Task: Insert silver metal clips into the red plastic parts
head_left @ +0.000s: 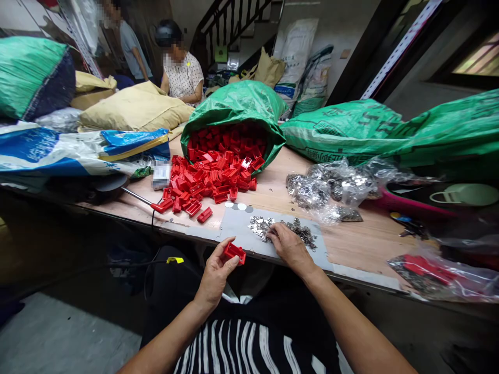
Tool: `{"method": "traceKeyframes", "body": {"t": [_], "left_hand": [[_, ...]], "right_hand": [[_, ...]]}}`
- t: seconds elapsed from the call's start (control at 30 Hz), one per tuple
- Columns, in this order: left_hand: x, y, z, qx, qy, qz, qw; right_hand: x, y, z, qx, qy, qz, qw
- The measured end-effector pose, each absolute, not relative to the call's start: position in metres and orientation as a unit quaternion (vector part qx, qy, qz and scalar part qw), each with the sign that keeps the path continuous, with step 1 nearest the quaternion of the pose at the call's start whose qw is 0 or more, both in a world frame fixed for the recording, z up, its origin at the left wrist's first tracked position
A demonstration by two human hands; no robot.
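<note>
My left hand (216,272) is closed on a small red plastic piece (234,253), held just below the table's front edge. My right hand (289,245) rests on a grey mat (237,223), its fingertips curled into a heap of small metal clips (283,228); whether it holds one is hidden. A pile of the same red plastic pieces (206,179) spills from an open green sack (237,104) onto the wooden table (273,195), behind the mat and to its left.
Clear plastic bags of metal parts (331,187) lie right of the mat. Green sacks (390,130) line the back right, blue and tan sacks (78,145) the left. Two people sit at the far end. A red-handled tool (148,202) lies by the red pile.
</note>
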State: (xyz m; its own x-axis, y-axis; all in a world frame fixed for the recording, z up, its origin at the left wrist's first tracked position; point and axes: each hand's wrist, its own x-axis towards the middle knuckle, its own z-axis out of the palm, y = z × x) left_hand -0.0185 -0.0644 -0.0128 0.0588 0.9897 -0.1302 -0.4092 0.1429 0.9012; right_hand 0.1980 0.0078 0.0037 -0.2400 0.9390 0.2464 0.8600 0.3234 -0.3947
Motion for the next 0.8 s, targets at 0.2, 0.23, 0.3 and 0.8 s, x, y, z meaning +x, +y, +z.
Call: {"method": "traceKeyframes", "body": {"t": [0.2,0.23,0.3,0.8], "left_hand": [[-0.013,-0.061,-0.006,0.329,0.392,0.550,0.660],[-0.012,-0.060,-0.004,0.327,0.387,0.550,0.664],[-0.009,-0.059,0.000,0.321,0.378,0.548,0.674],[-0.003,-0.058,0.023,0.309,0.333,0.546,0.704]], "right_hand": [[0.203,0.000,0.018,-0.545,-0.770,0.184,0.276],[0.202,-0.003,0.021,-0.536,-0.771,0.198,0.281],[0.198,-0.010,0.026,-0.531,-0.761,0.229,0.293],[0.168,-0.038,0.036,-0.410,-0.744,0.393,0.350]]}}
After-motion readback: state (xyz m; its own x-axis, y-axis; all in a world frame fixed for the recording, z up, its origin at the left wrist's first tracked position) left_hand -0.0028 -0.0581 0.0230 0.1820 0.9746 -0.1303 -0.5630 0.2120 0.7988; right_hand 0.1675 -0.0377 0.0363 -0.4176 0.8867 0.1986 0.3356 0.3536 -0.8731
